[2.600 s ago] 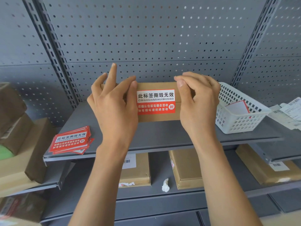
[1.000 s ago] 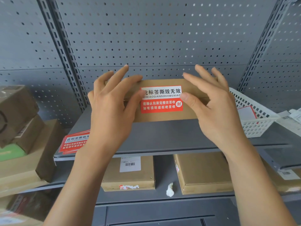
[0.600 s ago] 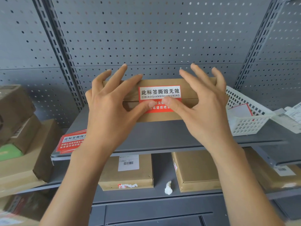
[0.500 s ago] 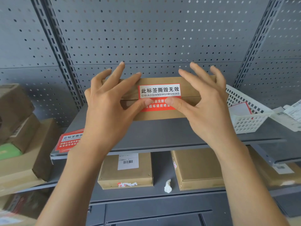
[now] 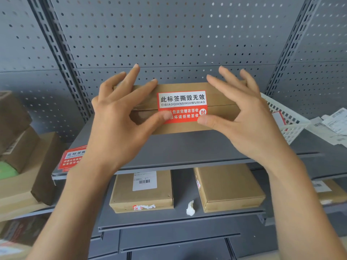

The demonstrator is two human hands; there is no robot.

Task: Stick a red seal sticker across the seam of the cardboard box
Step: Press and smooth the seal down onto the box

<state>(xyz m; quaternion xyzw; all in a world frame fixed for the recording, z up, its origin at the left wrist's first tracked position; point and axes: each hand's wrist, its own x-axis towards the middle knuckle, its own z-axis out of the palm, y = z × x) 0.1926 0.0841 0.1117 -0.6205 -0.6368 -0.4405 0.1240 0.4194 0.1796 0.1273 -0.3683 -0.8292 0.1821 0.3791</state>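
Cardboard box (image 5: 221, 89) sits mid-shelf (image 5: 187, 151), toward the back edge, red seal sticker (image 5: 183, 106) across its front seam. Left hand (image 5: 120, 121) and right hand (image 5: 244, 119) spread, grip apart, thumbs pressing the sticker's lower corners.

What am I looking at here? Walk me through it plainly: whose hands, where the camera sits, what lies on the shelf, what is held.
There is no machine here: a person works with two bare hands, filmed by one camera worn on the head, looking forward and down. The cardboard box stands on a grey metal shelf before a perforated back panel. A red seal sticker lies across the box's seam. The left hand and right hand rest open on the box, thumbs pressing the sticker's lower corners; neither grips anything. On the shelf to the left lies a stack of spare stickers, to the right a white basket. More boxes sit on the shelf below.
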